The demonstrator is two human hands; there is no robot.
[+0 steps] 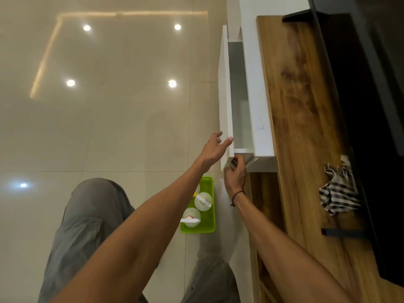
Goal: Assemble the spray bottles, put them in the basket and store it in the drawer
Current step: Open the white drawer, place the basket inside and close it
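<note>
A white drawer [225, 101] of the low cabinet stands pulled out a little, its grey inside showing. My left hand [213, 149] reaches to the drawer front's near end, fingers spread against its outer face, thumb at the edge. My right hand [236, 173] grips the drawer's near lower corner from beneath. On the floor below my arms sits a lime-green basket [208, 228] holding clear spray bottles [203, 201] with white spray heads, two plainly seen and a third partly hidden by my left forearm.
The cabinet has a long wooden top [301, 110] with a striped black-and-white cloth [337, 189] lying on it and a dark screen [371, 84] standing along the right. Glossy cream floor tiles [109, 106] spread to the left. My grey-trousered knee [87, 215] is bent at lower left.
</note>
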